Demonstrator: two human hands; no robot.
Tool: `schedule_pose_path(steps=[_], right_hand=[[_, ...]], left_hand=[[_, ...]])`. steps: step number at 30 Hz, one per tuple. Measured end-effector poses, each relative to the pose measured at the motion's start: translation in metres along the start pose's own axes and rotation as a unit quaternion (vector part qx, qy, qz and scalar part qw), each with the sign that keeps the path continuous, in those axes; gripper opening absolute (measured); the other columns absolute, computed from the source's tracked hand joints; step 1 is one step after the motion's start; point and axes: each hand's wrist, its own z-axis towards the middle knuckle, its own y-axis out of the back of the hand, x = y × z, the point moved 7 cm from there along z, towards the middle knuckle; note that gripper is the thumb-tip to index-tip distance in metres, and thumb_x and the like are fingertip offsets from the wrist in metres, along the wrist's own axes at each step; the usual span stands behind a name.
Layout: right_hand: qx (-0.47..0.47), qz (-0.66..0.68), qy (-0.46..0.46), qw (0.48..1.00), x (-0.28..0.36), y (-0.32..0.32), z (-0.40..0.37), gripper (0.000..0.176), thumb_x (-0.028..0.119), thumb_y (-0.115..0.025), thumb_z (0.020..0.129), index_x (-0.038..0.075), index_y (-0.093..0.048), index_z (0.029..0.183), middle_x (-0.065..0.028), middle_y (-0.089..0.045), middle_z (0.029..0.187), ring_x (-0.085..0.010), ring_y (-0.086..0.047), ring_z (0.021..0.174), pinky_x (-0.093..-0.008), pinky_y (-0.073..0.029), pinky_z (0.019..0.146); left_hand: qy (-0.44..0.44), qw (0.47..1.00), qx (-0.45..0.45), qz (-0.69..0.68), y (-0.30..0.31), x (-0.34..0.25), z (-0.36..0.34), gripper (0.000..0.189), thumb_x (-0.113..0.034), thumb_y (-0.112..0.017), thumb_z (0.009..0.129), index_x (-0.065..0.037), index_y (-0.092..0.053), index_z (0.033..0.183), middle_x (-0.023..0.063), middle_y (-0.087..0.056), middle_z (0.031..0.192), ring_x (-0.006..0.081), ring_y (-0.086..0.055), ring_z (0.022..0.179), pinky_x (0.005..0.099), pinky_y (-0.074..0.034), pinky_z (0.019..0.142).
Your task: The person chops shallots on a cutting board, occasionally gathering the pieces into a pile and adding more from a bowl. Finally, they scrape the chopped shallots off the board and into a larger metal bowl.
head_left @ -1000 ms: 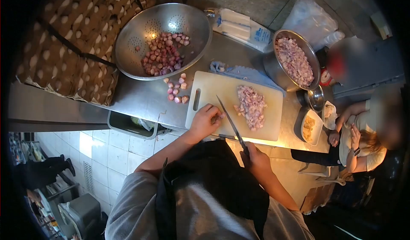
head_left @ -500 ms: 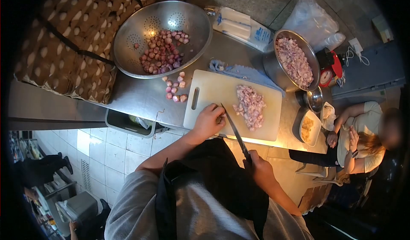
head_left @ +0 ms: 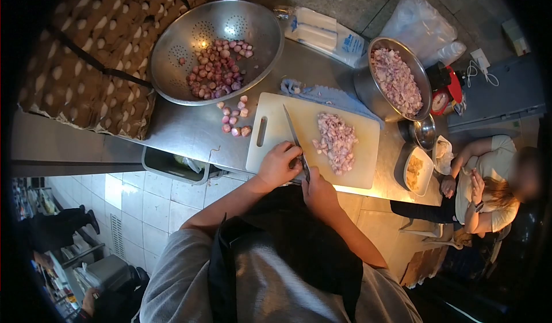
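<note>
One knife [head_left: 292,127] crosses the board [head_left: 368,144] between the left hand [head_left: 280,166] and the chopped shallots [head_left: 336,143], its handle clamped by the fingers of the right hand [head_left: 319,193]. The left hand's fingers bend inward at the board's near edge; whether they pinch a piece, I cannot tell. With the blade just beside them, a slip or twisted grip could nick a fingertip. Whole shallots [head_left: 236,131] lie loose beyond the board's slotted end, where a bump could probably scatter them.

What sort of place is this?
Probably a commercial kitchen: there's a metal counter, a big colander of what look like shallots, and a large pot well filled with chopped pieces.
</note>
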Motion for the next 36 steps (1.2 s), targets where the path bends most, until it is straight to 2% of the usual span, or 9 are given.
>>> schedule_pose_path(steps=[3,6,7,12,15,22,26,30,36], right_hand=[[-0.04,0.064,0.032,0.997,0.001,0.009,0.016,0.029,0.021,-0.055,0.092,0.002,-0.042,0.109,-0.0248,-0.063,0.078,-0.0411,-0.064,0.068,-0.0499,-0.05,0.06],[0.097,0.244,-0.111,0.959,-0.032,0.005,0.009,0.027,0.021,-0.055,0.093,0.003,-0.043,0.109,-0.0247,-0.063,0.081,-0.041,-0.064,0.073,-0.0481,-0.049,0.062],[0.078,0.269,-0.116,0.953,-0.042,0.008,0.003,0.026,0.022,-0.056,0.093,0.004,-0.044,0.107,-0.0242,-0.063,0.081,-0.0419,-0.063,0.075,-0.0473,-0.048,0.063],[0.003,0.08,-0.094,0.992,-0.017,0.042,-0.023,0.025,0.022,-0.055,0.093,0.005,-0.043,0.107,-0.0258,-0.062,0.083,-0.0443,-0.063,0.077,-0.0516,-0.047,0.066],[0.03,0.003,-0.09,0.995,-0.013,0.014,-0.02,0.025,0.024,-0.053,0.093,0.003,-0.042,0.103,-0.0276,-0.062,0.083,-0.0447,-0.063,0.076,-0.0543,-0.048,0.067],[0.099,-0.025,-0.09,0.991,0.018,0.059,-0.015,0.027,0.023,-0.051,0.093,0.0,-0.041,0.103,-0.0276,-0.063,0.079,-0.0462,-0.063,0.074,-0.0549,-0.049,0.068],[0.046,-0.015,-0.085,0.995,-0.002,0.011,-0.005,0.029,0.023,-0.052,0.092,-0.001,-0.041,0.104,-0.0279,-0.063,0.078,-0.0449,-0.063,0.074,-0.0534,-0.049,0.067],[0.084,-0.018,-0.065,0.994,0.014,0.043,-0.002,0.031,0.022,-0.052,0.092,-0.002,-0.041,0.108,-0.0289,-0.063,0.08,-0.0466,-0.062,0.075,-0.0539,-0.049,0.068],[0.052,0.019,-0.082,0.995,0.006,0.023,0.003,0.031,0.021,-0.053,0.091,-0.002,-0.04,0.107,-0.0314,-0.061,0.08,-0.0492,-0.06,0.079,-0.0553,-0.046,0.071]], left_hand=[[0.001,1.0,-0.002,0.001,-0.001,-0.001,0.0,0.025,-0.009,-0.068,0.069,-0.008,-0.06,0.092,0.0115,-0.056,0.086,0.0327,-0.058,0.083,0.0423,-0.05,0.073],[-0.011,1.0,-0.004,0.005,-0.007,-0.001,0.005,0.023,-0.009,-0.068,0.069,-0.008,-0.06,0.091,0.0107,-0.055,0.084,0.0322,-0.058,0.081,0.0419,-0.05,0.072],[-0.015,1.0,-0.004,0.007,-0.009,-0.001,0.006,0.023,-0.009,-0.068,0.069,-0.008,-0.06,0.091,0.0104,-0.054,0.084,0.0321,-0.058,0.08,0.0418,-0.05,0.072],[-0.008,1.0,0.007,-0.022,-0.006,-0.002,0.01,0.02,-0.008,-0.069,0.07,-0.008,-0.058,0.087,0.009,-0.055,0.085,0.031,-0.059,0.081,0.0406,-0.049,0.071],[-0.018,0.999,0.05,-0.014,-0.007,0.002,0.01,0.02,-0.008,-0.069,0.07,-0.007,-0.057,0.085,0.0089,-0.056,0.086,0.0307,-0.059,0.082,0.0408,-0.05,0.071],[-0.05,0.996,0.062,0.034,-0.015,0.003,0.016,0.02,-0.009,-0.068,0.07,-0.007,-0.057,0.087,0.0115,-0.056,0.088,0.0331,-0.059,0.084,0.0426,-0.05,0.074],[-0.034,0.997,0.062,0.028,-0.017,0.006,0.012,0.023,-0.012,-0.067,0.071,-0.01,-0.058,0.093,0.0111,-0.056,0.092,0.0331,-0.058,0.09,0.0429,-0.05,0.078],[-0.036,0.997,0.062,0.031,-0.016,0.005,0.01,0.023,-0.011,-0.068,0.072,-0.009,-0.059,0.093,0.0119,-0.056,0.091,0.034,-0.058,0.089,0.0428,-0.05,0.077],[-0.051,0.997,0.045,0.025,-0.014,0.004,0.012,0.025,-0.011,-0.07,0.071,-0.009,-0.059,0.093,0.012,-0.056,0.092,0.0344,-0.058,0.088,0.043,-0.05,0.076]])
